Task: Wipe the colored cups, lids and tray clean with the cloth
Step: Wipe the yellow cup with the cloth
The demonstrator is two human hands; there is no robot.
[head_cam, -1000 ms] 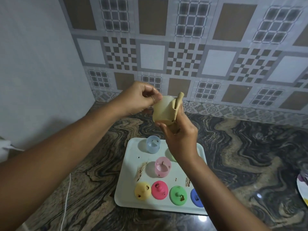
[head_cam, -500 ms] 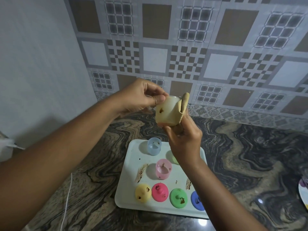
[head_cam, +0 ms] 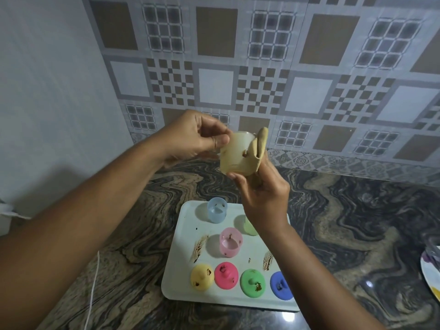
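A person holds a pale yellow cup above a white tray on a marbled countertop. The left hand pinches the cup's rim between thumb and fingers, while the right hand grips a beige cloth against the cup's side and props its base. A brown speck shows on the wall beside the cloth's fold. The wipe would likely go best with the left hand turning the cup as the cloth presses firmly over that speck, then a clean fold pushed inside. On the tray stand a blue cup and a pink cup, with a yellow lid, pink lid, green lid and blue lid, all flecked brown, and brown smears. A green cup is mostly hidden behind the right wrist, and the forearm covers part of the blue lid. The yellow cup's far side cannot be seen. A plate is cut off at the right edge.
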